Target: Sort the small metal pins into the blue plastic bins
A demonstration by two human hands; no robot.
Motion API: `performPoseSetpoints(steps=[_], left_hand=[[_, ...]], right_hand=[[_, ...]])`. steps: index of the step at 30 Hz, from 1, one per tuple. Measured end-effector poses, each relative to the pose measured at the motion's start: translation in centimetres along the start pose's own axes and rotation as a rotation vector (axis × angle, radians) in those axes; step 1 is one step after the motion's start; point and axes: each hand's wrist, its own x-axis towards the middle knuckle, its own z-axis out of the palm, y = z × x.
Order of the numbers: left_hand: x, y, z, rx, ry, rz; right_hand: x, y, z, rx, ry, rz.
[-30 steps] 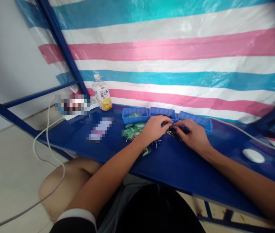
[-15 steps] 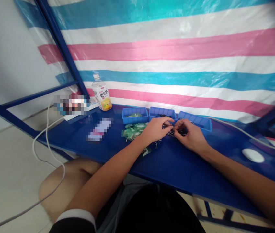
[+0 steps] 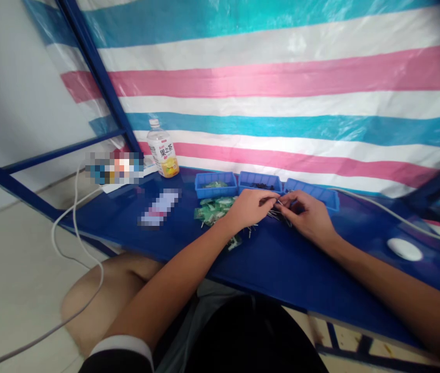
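Observation:
My left hand [image 3: 250,208] and my right hand [image 3: 308,215] meet fingertip to fingertip over the blue tabletop. Each is closed in a pinch. Between the fingertips is a small thin part, too small to name. Below them lie several thin metal-legged pieces [image 3: 282,216], partly hidden by the hands. A pile of green circuit boards [image 3: 214,208] sits beside my left wrist, some of it behind the forearm. Just behind the hands stand the middle blue bin [image 3: 260,178] with dark small parts and the right blue bin [image 3: 326,198], whose contents are mostly hidden.
The left blue bin [image 3: 215,191] holds greenish pieces. A drink bottle [image 3: 164,153] stands at the back left, near a blurred-out flat item [image 3: 160,207]. A white mouse-like object [image 3: 405,249] lies at right, near a white cable [image 3: 394,217]. Striped sheeting [image 3: 274,77] hangs behind the table.
My right hand's fingers have straightened and tilted a little at the fingertips, and the thin part between the hands shows more. My left hand has barely moved.

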Motion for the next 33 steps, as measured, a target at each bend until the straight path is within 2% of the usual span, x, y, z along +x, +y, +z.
performPoseSetpoints(steps=[4, 8, 12, 17, 27, 29, 33], left_hand=[[0.12, -0.12, -0.07, -0.116, 0.063, -0.034], [0.05, -0.27, -0.14, -0.182, 0.114, -0.08], [-0.07, -0.43, -0.09, -0.238, 0.097, -0.123], [-0.08, -0.42, -0.18, -0.191, 0.087, -0.084], [0.11, -0.03, -0.12, -0.247, 0.07, -0.034], [0.06, -0.02, -0.11, -0.235, 0.089, -0.04], [-0.02, -0.11, -0.1, -0.149, 0.132, -0.051]], right_hand=[[0.05, 0.03, 0.19, 0.055, -0.051, -0.021], [-0.08, -0.08, 0.36, 0.14, -0.051, 0.035], [-0.16, -0.08, 0.27, 0.202, -0.041, 0.09], [0.0, -0.41, 0.02, 0.113, -0.098, 0.005], [-0.01, -0.14, 0.41, 0.018, -0.18, -0.045], [0.02, -0.27, 0.31, 0.03, -0.17, 0.001], [0.31, -0.61, -0.31, 0.14, -0.075, 0.221]])
